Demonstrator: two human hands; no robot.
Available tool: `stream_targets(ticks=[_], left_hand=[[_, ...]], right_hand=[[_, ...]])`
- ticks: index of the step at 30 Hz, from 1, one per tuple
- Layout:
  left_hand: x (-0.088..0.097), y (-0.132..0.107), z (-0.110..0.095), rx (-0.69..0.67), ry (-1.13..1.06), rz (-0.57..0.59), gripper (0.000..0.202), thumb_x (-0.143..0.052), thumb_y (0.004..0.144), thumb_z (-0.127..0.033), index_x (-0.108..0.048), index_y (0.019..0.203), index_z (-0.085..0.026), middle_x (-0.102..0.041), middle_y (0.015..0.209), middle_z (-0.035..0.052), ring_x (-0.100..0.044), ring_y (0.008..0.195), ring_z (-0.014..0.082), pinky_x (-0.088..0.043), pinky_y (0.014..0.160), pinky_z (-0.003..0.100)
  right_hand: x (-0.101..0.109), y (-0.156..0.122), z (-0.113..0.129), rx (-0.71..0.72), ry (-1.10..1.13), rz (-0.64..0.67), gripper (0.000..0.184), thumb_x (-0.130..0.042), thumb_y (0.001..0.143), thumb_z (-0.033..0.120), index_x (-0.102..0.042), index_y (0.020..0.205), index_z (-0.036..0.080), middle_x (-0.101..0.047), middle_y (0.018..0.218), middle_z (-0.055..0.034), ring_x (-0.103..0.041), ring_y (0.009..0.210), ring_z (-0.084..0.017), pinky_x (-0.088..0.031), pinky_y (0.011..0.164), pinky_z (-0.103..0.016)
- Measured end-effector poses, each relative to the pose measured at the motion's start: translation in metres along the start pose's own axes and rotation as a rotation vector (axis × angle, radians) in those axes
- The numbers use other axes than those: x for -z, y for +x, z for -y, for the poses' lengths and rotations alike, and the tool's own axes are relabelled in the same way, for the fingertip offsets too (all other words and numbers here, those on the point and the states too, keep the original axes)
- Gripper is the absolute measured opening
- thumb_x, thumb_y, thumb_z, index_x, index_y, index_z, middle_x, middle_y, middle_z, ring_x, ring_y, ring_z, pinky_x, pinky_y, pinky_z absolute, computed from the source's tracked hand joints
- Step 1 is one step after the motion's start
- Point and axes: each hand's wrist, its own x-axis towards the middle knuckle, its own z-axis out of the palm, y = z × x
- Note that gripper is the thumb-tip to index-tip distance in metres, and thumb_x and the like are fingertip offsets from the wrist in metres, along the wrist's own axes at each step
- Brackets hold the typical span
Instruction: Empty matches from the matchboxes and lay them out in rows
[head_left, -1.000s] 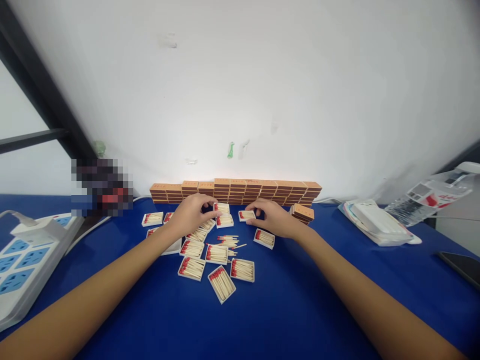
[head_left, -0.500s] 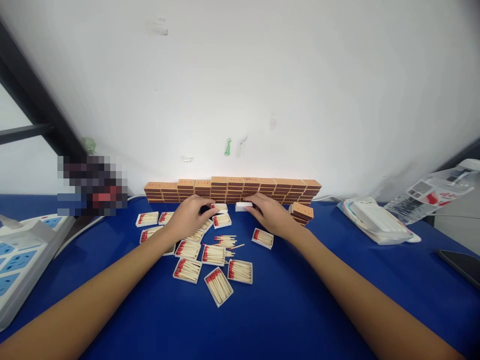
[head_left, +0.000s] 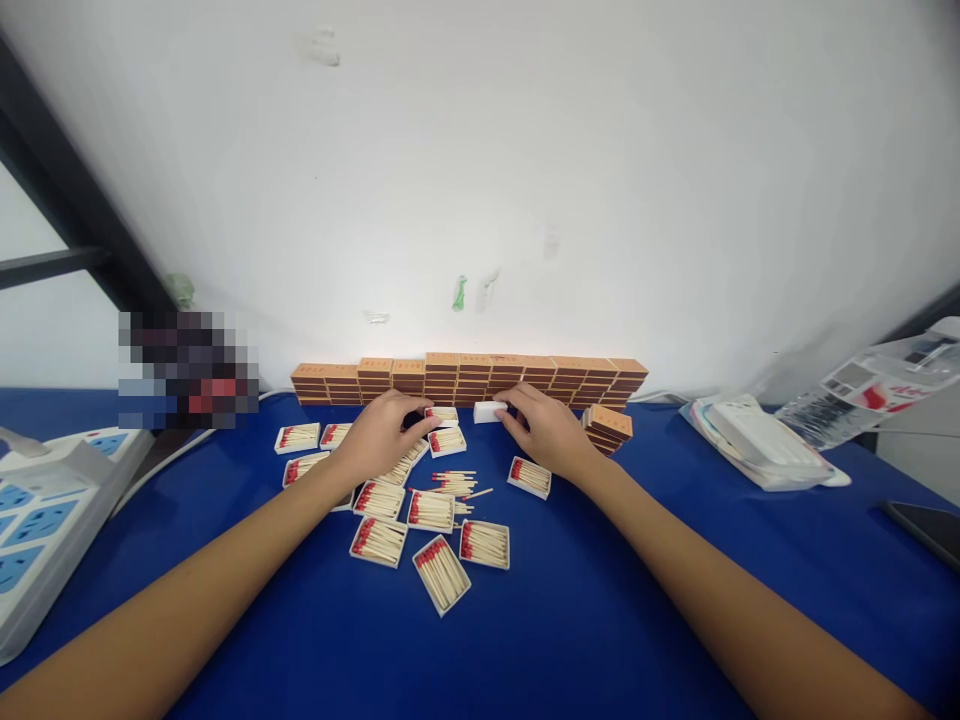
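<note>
Several open white match trays (head_left: 441, 572) full of red-tipped matches lie scattered on the blue table (head_left: 570, 620). A few loose matches (head_left: 459, 483) lie among them. My left hand (head_left: 381, 436) rests curled over trays near the back, its fingertips touching one tray (head_left: 442, 414). My right hand (head_left: 546, 432) pinches a white tray (head_left: 487, 411) turned on its side, close to a row of stacked orange matchbox sleeves (head_left: 480, 378) along the wall. A small pile of sleeves (head_left: 609, 424) sits just right of my right hand.
A white power strip with blue sockets (head_left: 37, 520) lies at the left edge. Plastic-wrapped packages (head_left: 765, 442) and a crumpled bag (head_left: 870, 388) sit at the right. A dark phone (head_left: 930, 530) is near the right edge. A white wall stands behind.
My right hand lifted a match tray from the table and turned it onto its side near the sleeve row. My left hand stayed over the back trays.
</note>
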Motion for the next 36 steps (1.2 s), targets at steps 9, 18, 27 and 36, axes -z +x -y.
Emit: stream_targets(ticks=[9, 18, 27, 36], left_hand=[[-0.0011, 0.0002, 0.0012, 0.002, 0.003, 0.006, 0.042, -0.057, 0.105, -0.053, -0.077, 0.119, -0.019, -0.081, 0.115, 0.0105, -0.07, 0.109, 0.0316, -0.055, 0.097, 0.047], [-0.0013, -0.0003, 0.0009, 0.017, 0.013, -0.003, 0.043, -0.055, 0.106, -0.052, -0.074, 0.126, -0.019, -0.078, 0.115, 0.0123, -0.07, 0.108, 0.031, -0.055, 0.095, 0.045], [-0.0032, -0.0001, 0.0035, 0.011, -0.008, 0.007, 0.04, -0.055, 0.106, -0.052, -0.074, 0.121, -0.02, -0.078, 0.115, 0.0112, -0.068, 0.108, 0.0306, -0.055, 0.094, 0.045], [-0.0023, 0.0003, 0.0037, 0.003, -0.009, 0.008, 0.042, -0.053, 0.106, -0.054, -0.074, 0.12, -0.021, -0.078, 0.116, 0.011, -0.069, 0.109, 0.0312, -0.055, 0.096, 0.047]], right_hand=[[0.0014, -0.0018, 0.0004, 0.02, 0.011, -0.028, 0.019, -0.056, 0.109, 0.03, -0.067, 0.121, 0.021, -0.073, 0.116, -0.0109, -0.073, 0.096, -0.027, -0.056, 0.078, -0.038], [0.0007, -0.0012, 0.0002, 0.061, 0.032, -0.057, 0.017, -0.051, 0.108, 0.022, -0.065, 0.117, 0.023, -0.071, 0.116, -0.01, -0.073, 0.094, -0.025, -0.057, 0.078, -0.038], [-0.0035, -0.0024, -0.0053, 0.108, -0.093, -0.036, 0.027, -0.065, 0.103, 0.025, -0.066, 0.13, 0.022, -0.071, 0.121, -0.0113, -0.073, 0.093, -0.026, -0.059, 0.07, -0.038], [-0.0025, -0.0023, -0.0042, 0.095, -0.031, -0.028, 0.021, -0.063, 0.103, 0.027, -0.064, 0.124, 0.023, -0.07, 0.12, -0.0107, -0.072, 0.095, -0.026, -0.058, 0.072, -0.037]])
